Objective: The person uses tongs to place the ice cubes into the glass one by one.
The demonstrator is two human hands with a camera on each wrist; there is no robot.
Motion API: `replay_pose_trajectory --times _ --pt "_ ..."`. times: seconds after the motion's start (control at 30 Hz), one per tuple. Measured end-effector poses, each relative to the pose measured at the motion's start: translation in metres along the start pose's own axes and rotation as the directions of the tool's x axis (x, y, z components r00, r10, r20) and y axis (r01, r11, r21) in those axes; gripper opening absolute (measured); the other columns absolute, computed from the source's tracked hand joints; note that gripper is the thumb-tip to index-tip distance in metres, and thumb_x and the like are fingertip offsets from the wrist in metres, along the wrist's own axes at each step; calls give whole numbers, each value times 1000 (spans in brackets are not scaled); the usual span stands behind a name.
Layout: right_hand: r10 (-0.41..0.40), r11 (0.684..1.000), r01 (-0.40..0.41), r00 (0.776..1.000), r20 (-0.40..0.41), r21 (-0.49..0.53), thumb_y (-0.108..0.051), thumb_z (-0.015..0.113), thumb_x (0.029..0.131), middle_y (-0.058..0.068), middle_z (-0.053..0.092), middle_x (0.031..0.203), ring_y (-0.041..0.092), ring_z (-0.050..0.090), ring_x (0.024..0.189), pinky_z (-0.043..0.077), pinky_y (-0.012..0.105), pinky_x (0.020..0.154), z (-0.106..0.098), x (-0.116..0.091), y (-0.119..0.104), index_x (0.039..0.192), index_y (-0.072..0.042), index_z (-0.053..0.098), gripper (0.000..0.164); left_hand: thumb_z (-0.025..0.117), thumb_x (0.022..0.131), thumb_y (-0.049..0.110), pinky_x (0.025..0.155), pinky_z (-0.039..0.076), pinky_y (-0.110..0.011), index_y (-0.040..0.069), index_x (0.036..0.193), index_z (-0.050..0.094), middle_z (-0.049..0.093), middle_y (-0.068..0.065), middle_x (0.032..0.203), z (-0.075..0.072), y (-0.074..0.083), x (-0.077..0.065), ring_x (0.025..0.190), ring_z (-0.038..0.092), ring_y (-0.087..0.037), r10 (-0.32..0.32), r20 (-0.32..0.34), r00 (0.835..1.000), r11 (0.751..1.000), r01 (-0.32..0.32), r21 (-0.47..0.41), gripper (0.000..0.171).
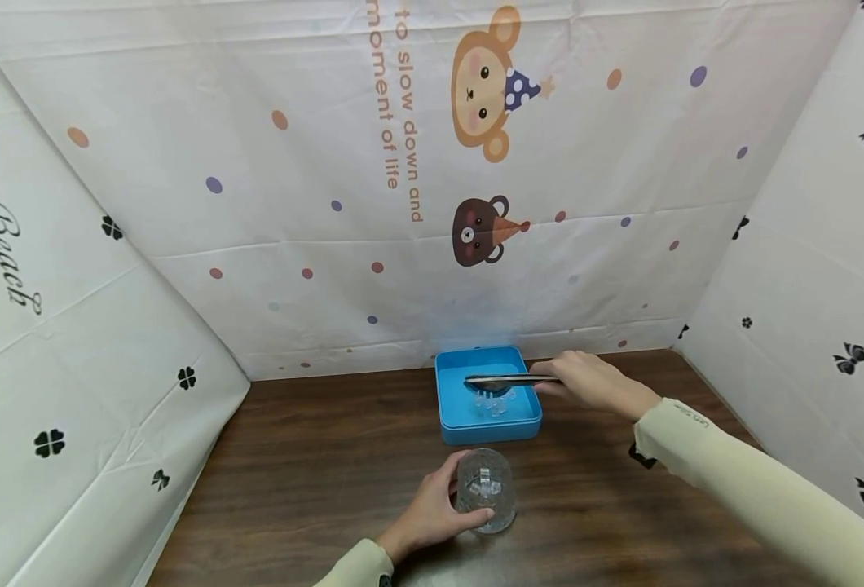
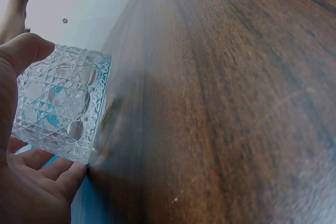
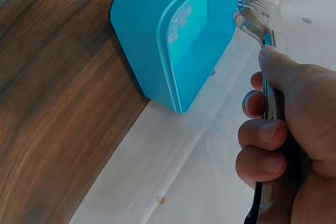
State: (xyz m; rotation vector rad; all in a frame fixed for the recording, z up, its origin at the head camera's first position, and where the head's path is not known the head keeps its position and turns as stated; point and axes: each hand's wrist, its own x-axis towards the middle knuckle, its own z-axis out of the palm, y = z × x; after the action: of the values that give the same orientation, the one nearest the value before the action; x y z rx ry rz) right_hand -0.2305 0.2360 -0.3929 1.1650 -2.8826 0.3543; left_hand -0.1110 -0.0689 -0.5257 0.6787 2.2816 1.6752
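Observation:
My left hand (image 1: 439,509) grips a clear, textured drinking glass (image 1: 501,465), thumb on one side and fingers on the other. The glass stands on the table; clear, glinting shapes show inside it. In the left wrist view its diamond-cut wall and round dimples are plain. My right hand (image 1: 589,381) holds metal tongs (image 1: 494,381) with one fork-shaped and one spoon-shaped end, lying close together. These ends are over a blue box (image 1: 469,436), in which a cluster of small clear pieces (image 1: 492,403) lies. Part of the cluster is hidden under the tongs.
The brown wooden table (image 1: 315,456) spreads out around the box and glass. Behind the box rises a white cloth wall (image 1: 373,293) with dots and printed animal heads. More white cloth stands along the left and right sides.

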Motion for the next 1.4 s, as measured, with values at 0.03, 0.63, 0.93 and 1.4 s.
replay_pose_trajectory --times 0.03,0.63,0.93,1.4 --pt "2 1000 -2 1000 -5 -3 -28 69 101 -10 58 71 0 49 58 45 24 57 0 -1 0 102 -17 71 11 85 86 37 97 53 -27 23 148 45 59 -3 137 0 0 0 120 62 -16 6 -1 1000 1000 -6 0 75" --pt "51 999 -52 993 -111 1 -26 69 101 -5 72 88 1 61 69 58 34 68 -9 -14 2 118 -13 74 22 85 86 35 95 53 -25 23 148 45 59 -5 137 1 0 1 117 64 -16 4 4 1000 1000 -4 -16 75" --pt "33 999 -34 992 -125 -4 -26 69 101 -10 69 83 -3 57 66 55 30 66 -8 -15 4 112 -15 73 16 85 86 37 95 52 -23 25 149 44 59 -5 137 0 -1 1 116 64 -13 -1 7 1000 1000 1 -19 76" --pt "26 1000 -27 991 -133 -4 -29 69 101 -14 65 79 -2 52 62 51 26 61 -9 -18 5 110 -15 73 17 85 86 39 97 52 -25 23 149 44 59 -4 137 -1 0 0 118 64 -15 -8 8 1000 1000 8 0 77"
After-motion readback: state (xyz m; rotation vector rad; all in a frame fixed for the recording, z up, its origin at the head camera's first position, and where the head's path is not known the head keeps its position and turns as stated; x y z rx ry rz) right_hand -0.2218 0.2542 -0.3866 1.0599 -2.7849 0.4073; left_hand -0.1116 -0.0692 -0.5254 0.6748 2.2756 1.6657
